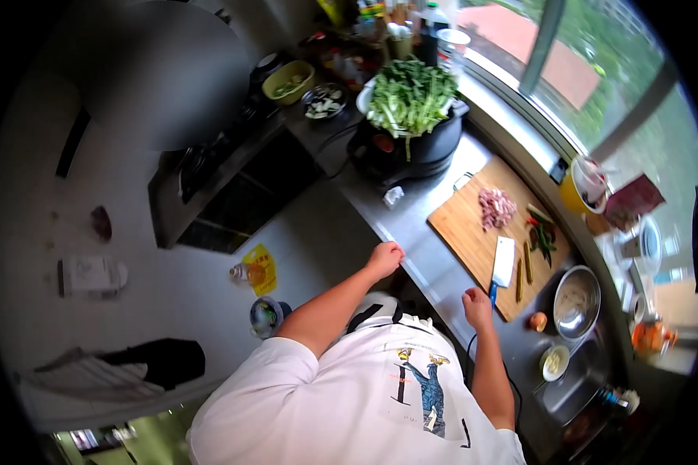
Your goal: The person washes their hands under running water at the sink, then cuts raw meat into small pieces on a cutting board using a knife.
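My left hand [385, 260] is closed in a loose fist at the front edge of the steel counter, with nothing visible in it. My right hand [477, 304], fingers curled, is just beside the blue handle of a cleaver [503, 262]; the handle shows outside the fingers. The cleaver lies on a wooden cutting board [461, 213], its blade flat. Chopped pinkish meat [495, 208] is heaped on the board. Near the window side lie cut green and red peppers [544, 238]. Two thin brownish sticks [528, 262] lie right of the blade.
A metal bowl [577, 302], an onion [537, 321] and a small bowl of pale pieces [554, 363] stand by the sink [574, 395]. Leafy greens [413, 97] are piled on a black appliance [403, 159]. A crumpled tissue [393, 197] lies on the counter.
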Available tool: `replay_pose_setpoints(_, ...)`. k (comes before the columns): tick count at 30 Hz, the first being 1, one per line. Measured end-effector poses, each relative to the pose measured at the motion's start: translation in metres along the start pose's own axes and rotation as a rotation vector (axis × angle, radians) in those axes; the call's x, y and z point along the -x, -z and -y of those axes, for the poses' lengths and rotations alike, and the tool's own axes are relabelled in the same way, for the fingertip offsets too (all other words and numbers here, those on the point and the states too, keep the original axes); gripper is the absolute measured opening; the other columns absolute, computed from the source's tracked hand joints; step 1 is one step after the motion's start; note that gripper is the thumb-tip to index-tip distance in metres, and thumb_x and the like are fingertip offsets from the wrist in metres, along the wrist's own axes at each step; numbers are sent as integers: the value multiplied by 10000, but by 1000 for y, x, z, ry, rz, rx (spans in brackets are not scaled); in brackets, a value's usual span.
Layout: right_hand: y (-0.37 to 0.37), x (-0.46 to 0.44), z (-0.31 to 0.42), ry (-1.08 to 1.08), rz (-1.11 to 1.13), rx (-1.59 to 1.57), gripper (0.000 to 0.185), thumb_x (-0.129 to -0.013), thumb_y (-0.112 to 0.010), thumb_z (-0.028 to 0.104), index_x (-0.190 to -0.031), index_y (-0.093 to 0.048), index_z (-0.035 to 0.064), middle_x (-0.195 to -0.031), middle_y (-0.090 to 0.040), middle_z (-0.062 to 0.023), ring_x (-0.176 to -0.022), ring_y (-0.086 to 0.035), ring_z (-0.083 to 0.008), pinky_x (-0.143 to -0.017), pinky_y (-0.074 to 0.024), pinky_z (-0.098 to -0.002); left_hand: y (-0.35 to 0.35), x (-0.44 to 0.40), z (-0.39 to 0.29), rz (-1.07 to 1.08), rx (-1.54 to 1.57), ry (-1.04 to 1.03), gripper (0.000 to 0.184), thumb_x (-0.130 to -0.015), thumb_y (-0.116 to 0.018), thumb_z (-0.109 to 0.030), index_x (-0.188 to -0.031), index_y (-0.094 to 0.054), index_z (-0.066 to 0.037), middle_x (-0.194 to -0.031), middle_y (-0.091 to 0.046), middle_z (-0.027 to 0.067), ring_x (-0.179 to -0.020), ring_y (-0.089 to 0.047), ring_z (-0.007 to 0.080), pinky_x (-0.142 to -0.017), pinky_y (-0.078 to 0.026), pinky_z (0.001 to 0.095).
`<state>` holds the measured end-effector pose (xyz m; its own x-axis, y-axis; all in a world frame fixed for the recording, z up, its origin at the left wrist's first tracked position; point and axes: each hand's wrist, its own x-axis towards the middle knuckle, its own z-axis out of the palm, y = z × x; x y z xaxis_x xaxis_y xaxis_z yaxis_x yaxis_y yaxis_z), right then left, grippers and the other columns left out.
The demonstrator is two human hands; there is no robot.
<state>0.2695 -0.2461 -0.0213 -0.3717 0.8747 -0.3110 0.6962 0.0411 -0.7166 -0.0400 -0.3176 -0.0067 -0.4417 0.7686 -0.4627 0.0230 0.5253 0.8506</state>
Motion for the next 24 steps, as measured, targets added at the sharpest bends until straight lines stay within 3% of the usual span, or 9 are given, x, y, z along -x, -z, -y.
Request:
replay_pose_setpoints(6, -33, -12, 35, 253, 230, 126, 180, -852, -567, 119, -939, -691, 22, -786, -675, -155, -718, -648, -242, -686, -516, -342, 89, 43, 123, -288, -147, 141, 123, -834, -598, -143, -809, -710, -102, -764, -697, 114, -685, -671, 229, -619, -531, 372)
replay_pose_setpoints(8, -42, -11, 56, 190, 329, 85, 174, -855, -553, 117, -918, -688, 27, -773, -669, -151, -701, -633, -235, -678, -510, -343, 117, 62, 167, -351, -374, 342, 120, -805, -603, -161, -805, -720, -136, -795, -704, 119, -737, -677, 285, -673, -534, 409)
replay_pose_setpoints(9, -46, -10, 70, 116, 386, 103, 181, -853, -560, 160, -918, -694, 56, -874, -683, -205, -831, -669, -364, -751, -530, -421, 131, 69, 203, -350, -325, 408, 128, -795, -600, -163, -826, -724, -148, -809, -707, 117, -758, -677, 300, -688, -533, 416)
replay_pose_setpoints(10, -56, -11, 72, 123, 394, 119, 183, -852, -559, 162, -917, -693, 54, -880, -683, -206, -834, -667, -366, -753, -530, -420, 141, 73, 230, -346, -276, 475, 144, -784, -597, -165, -847, -727, -159, -823, -711, 116, -779, -676, 314, -703, -532, 422)
replay_pose_setpoints(13, -82, -12, 88, 93, 417, 125, 180, -850, -562, 165, -905, -689, 50, -885, -683, -207, -846, -664, -374, -757, -528, -428, 163, 104, 223, -298, -376, 505, 150, -791, -594, -169, -864, -720, -133, -814, -707, 125, -745, -674, 303, -682, -529, 414)
replay_pose_setpoints(16, -112, -18, 109, 180, 421, 208, 167, -853, -544, 128, -891, -667, 20, -798, -679, -165, -733, -653, -281, -693, -519, -372, 187, 103, 238, -329, -181, 521, 145, -800, -590, -175, -847, -711, -111, -785, -695, 137, -700, -664, 292, -654, -523, 407)
replay_pose_setpoints(19, -134, -21, 177, 183, 481, 362, 303, -911, -580, 293, -886, -665, 3, -840, -673, -218, -822, -652, -391, -747, -518, -438, 221, 92, 241, -314, -111, 532, 155, -816, -598, -204, -835, -700, -89, -756, -681, 142, -661, -653, 277, -630, -517, 398)
replay_pose_setpoints(22, -168, -29, 234, 196, 548, 319, 374, -920, -591, 359, -873, -673, -3, -851, -669, -230, -834, -645, -404, -751, -514, -451, 260, 69, 249, -251, -108, 434, 241, -863, -590, -274, -877, -695, -58, -768, -688, 146, -675, -661, 281, -652, -522, 407)
replay_pose_setpoints(24, -197, -40, 260, 327, 623, 323, 390, -923, -594, 383, -915, -699, 8, -886, -670, -249, -860, -658, -394, -767, -518, -452, 287, 54, 256, -320, -192, 406, 272, -860, -613, -315, -884, -711, -62, -821, -706, 175, -790, -696, 283, -728, -528, 408)
